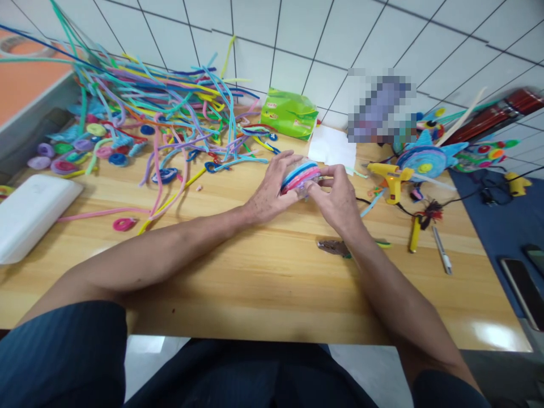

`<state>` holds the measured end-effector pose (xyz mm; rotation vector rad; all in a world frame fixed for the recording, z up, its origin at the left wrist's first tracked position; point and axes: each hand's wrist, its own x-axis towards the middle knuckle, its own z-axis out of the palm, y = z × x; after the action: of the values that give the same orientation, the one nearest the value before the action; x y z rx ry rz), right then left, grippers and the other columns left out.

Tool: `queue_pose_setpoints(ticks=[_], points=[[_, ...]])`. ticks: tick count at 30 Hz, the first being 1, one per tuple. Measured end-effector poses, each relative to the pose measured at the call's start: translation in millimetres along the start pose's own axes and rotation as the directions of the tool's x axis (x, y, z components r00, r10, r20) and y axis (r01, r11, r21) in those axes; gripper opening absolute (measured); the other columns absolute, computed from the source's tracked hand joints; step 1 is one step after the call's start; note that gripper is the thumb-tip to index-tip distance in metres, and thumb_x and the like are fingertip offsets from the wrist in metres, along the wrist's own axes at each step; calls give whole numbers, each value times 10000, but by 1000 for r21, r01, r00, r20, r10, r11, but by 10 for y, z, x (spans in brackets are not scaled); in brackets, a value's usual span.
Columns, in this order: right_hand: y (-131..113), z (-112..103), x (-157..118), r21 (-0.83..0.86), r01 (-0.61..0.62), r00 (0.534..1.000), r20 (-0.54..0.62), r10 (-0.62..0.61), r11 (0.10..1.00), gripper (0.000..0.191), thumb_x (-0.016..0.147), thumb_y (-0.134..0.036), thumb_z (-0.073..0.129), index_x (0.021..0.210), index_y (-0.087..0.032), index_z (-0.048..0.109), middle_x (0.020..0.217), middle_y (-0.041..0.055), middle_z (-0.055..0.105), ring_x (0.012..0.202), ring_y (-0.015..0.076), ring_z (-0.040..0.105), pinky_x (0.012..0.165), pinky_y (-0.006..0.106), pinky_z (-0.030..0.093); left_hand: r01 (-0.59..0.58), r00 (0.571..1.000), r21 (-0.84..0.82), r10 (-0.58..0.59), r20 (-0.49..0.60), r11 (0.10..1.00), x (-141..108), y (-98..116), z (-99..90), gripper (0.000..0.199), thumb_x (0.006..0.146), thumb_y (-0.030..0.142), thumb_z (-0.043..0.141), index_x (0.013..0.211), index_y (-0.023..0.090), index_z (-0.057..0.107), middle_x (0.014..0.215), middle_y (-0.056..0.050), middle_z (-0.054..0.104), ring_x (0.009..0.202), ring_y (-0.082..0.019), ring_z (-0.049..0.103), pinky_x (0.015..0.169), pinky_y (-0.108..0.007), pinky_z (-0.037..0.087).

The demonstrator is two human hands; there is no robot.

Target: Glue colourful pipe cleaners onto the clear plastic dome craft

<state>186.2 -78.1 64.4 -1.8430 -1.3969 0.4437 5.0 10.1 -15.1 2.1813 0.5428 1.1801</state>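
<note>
Both hands hold a small round craft piece [301, 177] above the middle of the table. It carries curved stripes of blue, white, pink and red that look like pipe cleaners. My left hand [272, 190] is closed around its left side, fingers behind and thumb in front. From the right, my right hand [338, 198] pinches its edge with thumb and fingers. The underside of the piece is hidden by my hands. A brown, flat item [334, 247] lies on the wood beside my right forearm.
A heap of pipe cleaners [170, 102] spreads over the back left, with coiled rounds [63, 166] near it. A white power bank [36, 215] lies far left. Rightward are a yellow glue gun [393, 180] with its cord, a blue fish craft [425, 161] and a cutter knife [442, 252].
</note>
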Motion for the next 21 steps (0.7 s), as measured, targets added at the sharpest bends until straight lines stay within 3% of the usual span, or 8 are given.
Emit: queue_pose_setpoints(ticks=[3,16,21], points=[[-3,12,1,-10,0,1000,-8,0,1000,421,781,-544,735,1057,-311,519,1086,72,810,1005,340,796,1024,612,627,13,1000,-3,-13,2,1000,3,2,-5,753,1107,731,576,1681,261,443,1764,-207,529,1741,-394,432,1454,-672,365],[17,46,31,22,25,998,-50,-24,999,414,793,-570,756,1031,-314,535,1074,51,821,929,302,781,1006,582,626,23,999,-35,-21,42,999,-2,-38,-51,721,1170,697,374,1726,239,399,1800,-203,489,1769,-379,390,1492,-629,314],[16,54,33,12,22,999,-47,-21,1000,407,795,-549,780,1026,-313,542,1011,42,805,914,305,769,1001,589,628,13,998,-16,-12,58,1000,-3,-41,-51,751,1141,710,472,1724,244,386,1805,-212,471,1770,-390,382,1492,-643,312]])
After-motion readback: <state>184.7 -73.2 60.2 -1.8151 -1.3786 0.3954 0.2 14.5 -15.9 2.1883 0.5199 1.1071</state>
